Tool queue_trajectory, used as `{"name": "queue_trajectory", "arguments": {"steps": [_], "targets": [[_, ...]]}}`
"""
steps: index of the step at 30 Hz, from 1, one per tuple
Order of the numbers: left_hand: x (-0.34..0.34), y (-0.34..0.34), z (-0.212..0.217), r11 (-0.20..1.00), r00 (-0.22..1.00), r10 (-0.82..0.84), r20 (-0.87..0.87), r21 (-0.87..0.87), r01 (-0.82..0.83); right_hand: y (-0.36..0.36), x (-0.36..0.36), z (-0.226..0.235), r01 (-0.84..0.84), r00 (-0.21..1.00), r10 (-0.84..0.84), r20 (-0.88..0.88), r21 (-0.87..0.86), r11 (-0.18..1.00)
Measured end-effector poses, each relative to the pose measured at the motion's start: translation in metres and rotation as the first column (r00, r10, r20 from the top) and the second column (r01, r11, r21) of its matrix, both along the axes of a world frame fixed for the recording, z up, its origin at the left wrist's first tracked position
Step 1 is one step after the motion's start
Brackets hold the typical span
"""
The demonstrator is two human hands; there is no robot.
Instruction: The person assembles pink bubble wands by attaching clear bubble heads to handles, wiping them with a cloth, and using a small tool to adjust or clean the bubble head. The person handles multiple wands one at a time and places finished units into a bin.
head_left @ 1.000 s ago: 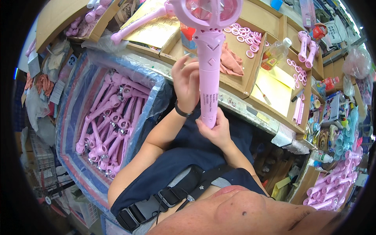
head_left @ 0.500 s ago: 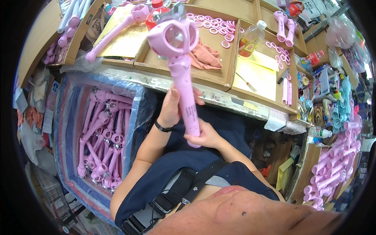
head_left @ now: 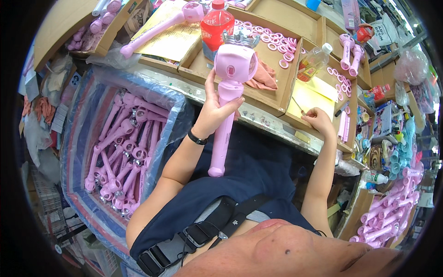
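My left hand (head_left: 216, 110) is wrapped round the neck of a pink toy wand (head_left: 222, 143). The wand stands nearly upright over my lap, its rounded head topped by a silver crown (head_left: 241, 40) and its handle end pointing down. On the yellow paper (head_left: 316, 94) to the right lies a thin screwdriver (head_left: 298, 106). My right hand (head_left: 318, 121) is at its handle end, thumb and fingers pinched on it. Part of that handle is hidden by the fingertips.
Pink rings (head_left: 277, 39) lie in a cardboard tray (head_left: 263, 98), near a red-labelled bottle (head_left: 217, 27) and a peach cloth (head_left: 265, 78). A clear bottle (head_left: 314, 62) stands by the paper. Left, a plastic-lined bin (head_left: 76, 152) holds several pink wands; more pink parts (head_left: 387, 212) pile up at right.
My right hand has left the wand's lower end and moved right to the screwdriver. My left hand has shifted up to the neck, and the wand has turned, showing another side of its head.
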State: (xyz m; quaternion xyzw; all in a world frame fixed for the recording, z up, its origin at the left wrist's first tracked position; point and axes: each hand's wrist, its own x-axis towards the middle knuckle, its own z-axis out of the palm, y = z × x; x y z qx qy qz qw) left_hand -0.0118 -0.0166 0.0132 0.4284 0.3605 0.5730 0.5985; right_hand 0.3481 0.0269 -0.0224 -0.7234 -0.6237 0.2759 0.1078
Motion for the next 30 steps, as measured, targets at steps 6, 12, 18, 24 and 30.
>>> {"name": "queue_trajectory", "arguments": {"steps": [6, 12, 18, 24, 30], "targets": [[-0.004, -0.002, 0.002, 0.993, 0.994, 0.062, -0.091, 0.108, -0.052, -0.001, -0.010, 0.010, 0.014, 0.993, -0.028, 0.110, 0.127, 0.992], [-0.014, 0.004, -0.003, 0.986, 0.952, -0.154, 0.265, -0.018, 0.164, -0.066, -0.076, 0.057, 0.269, 0.930, -0.039, -0.365, 0.604, 0.750], [-0.002, 0.006, -0.011, 0.964, 0.899, -0.249, 0.361, 0.002, 0.266, -0.088, -0.134, 0.081, -0.092, 0.923, 0.379, -0.072, 0.913, 0.396], [-0.002, 0.000, -0.006, 0.963, 0.911, -0.258, 0.322, 0.003, 0.271, -0.081, -0.142, 0.085, -0.151, 0.939, 0.344, 0.017, 0.918, 0.366], [-0.002, -0.009, 0.003, 0.971, 0.967, -0.229, 0.113, -0.043, 0.235, -0.080, -0.140, 0.085, -0.193, 0.945, 0.322, 0.061, 0.898, 0.395]]}}
